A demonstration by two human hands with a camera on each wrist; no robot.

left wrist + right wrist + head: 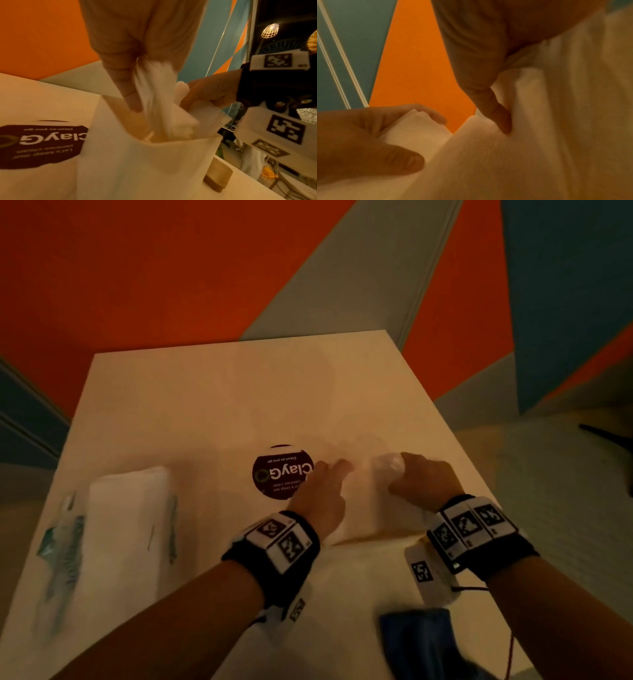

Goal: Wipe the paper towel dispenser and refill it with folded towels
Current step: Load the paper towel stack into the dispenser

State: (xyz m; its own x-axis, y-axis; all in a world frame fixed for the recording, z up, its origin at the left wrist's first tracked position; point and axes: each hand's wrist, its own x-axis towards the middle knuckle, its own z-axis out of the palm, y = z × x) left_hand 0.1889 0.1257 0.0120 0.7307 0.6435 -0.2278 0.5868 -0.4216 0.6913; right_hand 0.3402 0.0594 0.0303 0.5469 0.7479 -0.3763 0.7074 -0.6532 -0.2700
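Observation:
The white paper towel dispenser [205,405] lies flat in front of me, a dark round ClayGo sticker [281,474] on its face. Both hands work at its opening [135,125], to the right of the sticker. My left hand [334,469] pinches white folded towels [154,94] and reaches with them down into the opening. My right hand [404,474] grips another bunch of folded towels [387,465] at the opening's right side. In the right wrist view a right fingertip [501,121] presses into the blurred white towel, and the left hand [376,135] holds a folded edge [412,128].
A wrapped pack of folded towels [130,518] lies on the dispenser's left part. A blue cloth [421,642] sits at the near right. A small wooden block [217,177] stands at the dispenser's right edge. Orange and blue wall panels rise behind.

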